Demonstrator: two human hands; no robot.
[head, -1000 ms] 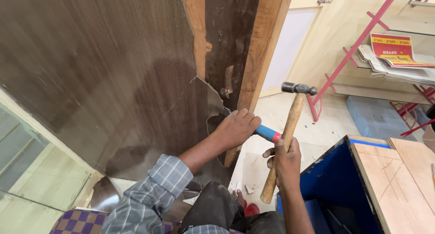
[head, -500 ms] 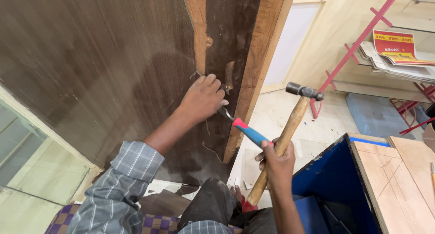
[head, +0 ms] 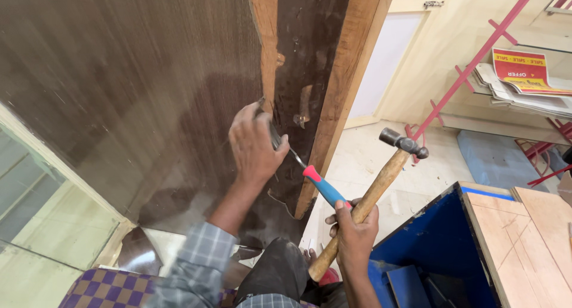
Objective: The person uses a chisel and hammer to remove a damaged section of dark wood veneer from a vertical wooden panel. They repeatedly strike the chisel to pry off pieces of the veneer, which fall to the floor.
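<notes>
- Left hand (head: 255, 142): centre of the frame, pressed against the dark wood panel (head: 131, 87); fingers curled closed around a loose strip of veneer (head: 275, 135) at the panel's edge, just below the pale wooden strip (head: 265, 39).
- Right hand (head: 355, 231): lower centre, fingers wrapped tight around two tools at once, a hammer (head: 372, 194) and a screwdriver (head: 316, 180).
- Hammer: wooden handle slanting from bottom centre up to the right; dark metal head at centre right, clear of the panel.
- Screwdriver: red and blue handle above the right fist, thin metal shaft pointing up-left to the left hand; tip hidden behind the fingers, contact with the veneer not discernible.
- Door frame post (head: 345, 87): light brown timber, leaning from top centre down to the floor, just right of the dark worn surface.
- Checked sleeve (head: 196, 266): lower left of centre, covering the left forearm.
- Blue box (head: 435, 248): lower right, beside the right hand, with pale plywood boards (head: 524, 236) to its right.
- Red metal rack (head: 476, 63): upper right, bearing stacked papers (head: 518, 84).
- Glass pane (head: 42, 224): lower left, below the panel.
</notes>
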